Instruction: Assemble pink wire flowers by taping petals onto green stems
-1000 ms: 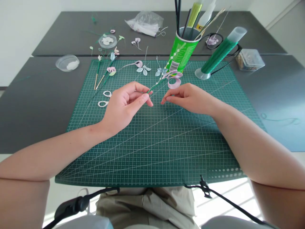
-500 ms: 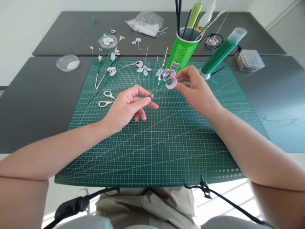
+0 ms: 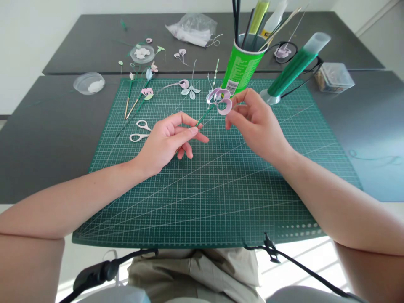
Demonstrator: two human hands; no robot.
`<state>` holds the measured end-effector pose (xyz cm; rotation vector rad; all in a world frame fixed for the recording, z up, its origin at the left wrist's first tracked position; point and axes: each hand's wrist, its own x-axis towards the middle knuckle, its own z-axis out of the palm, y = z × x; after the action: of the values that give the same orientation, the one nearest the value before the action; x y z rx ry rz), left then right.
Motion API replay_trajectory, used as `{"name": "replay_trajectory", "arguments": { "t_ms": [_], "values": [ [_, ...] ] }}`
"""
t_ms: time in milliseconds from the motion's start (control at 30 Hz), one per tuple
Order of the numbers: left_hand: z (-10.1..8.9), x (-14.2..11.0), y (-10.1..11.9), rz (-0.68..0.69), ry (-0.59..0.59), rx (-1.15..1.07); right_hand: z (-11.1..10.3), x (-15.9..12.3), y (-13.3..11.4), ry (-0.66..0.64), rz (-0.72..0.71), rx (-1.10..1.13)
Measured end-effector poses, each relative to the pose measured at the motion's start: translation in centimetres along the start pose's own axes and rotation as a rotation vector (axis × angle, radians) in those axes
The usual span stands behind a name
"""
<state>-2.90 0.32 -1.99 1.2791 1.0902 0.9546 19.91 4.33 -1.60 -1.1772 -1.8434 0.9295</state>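
A lilac flower with looped, curled petals is held above the cutting mat, its head tilted up and to the right. Its green-wrapped stem is pinched between the thumb and index finger of my left hand, the other fingers loosely spread. At the right edge of the bloom, my right hand has its thumb and index finger curled closed against a petal; their exact contact is partly hidden. White-handled scissors lie beside my left hand, blades hidden behind it.
The green cutting mat carries a pale blue flower and several small stemmed flowers. Behind stands a green can of sticks, with a green tube to its right. A clear box and a shallow dish flank the mat.
My right hand's fingers have curled in more and shifted slightly down at the petal edge. The flower has moved a little left; my left hand keeps its pinch.
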Motion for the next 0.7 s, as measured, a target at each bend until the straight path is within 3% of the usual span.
{"name": "replay_trajectory", "arguments": {
  "t_ms": [200,367,500,700],
  "values": [
    [0.0,0.0,0.3,0.016,0.004,-0.002,-0.3,0.2,-0.6,0.153,-0.100,-0.140],
    [0.0,0.0,0.5,0.035,0.023,0.041,-0.8,1.1,-0.5,0.179,0.063,-0.007],
    [-0.1,-0.1,0.4,0.070,0.023,0.108,-1.3,1.7,-0.2,0.314,-0.016,-0.053],
    [-0.1,0.0,0.4,0.056,0.024,0.071,-1.3,1.5,-0.3,0.246,0.027,0.056]
  ]
}}
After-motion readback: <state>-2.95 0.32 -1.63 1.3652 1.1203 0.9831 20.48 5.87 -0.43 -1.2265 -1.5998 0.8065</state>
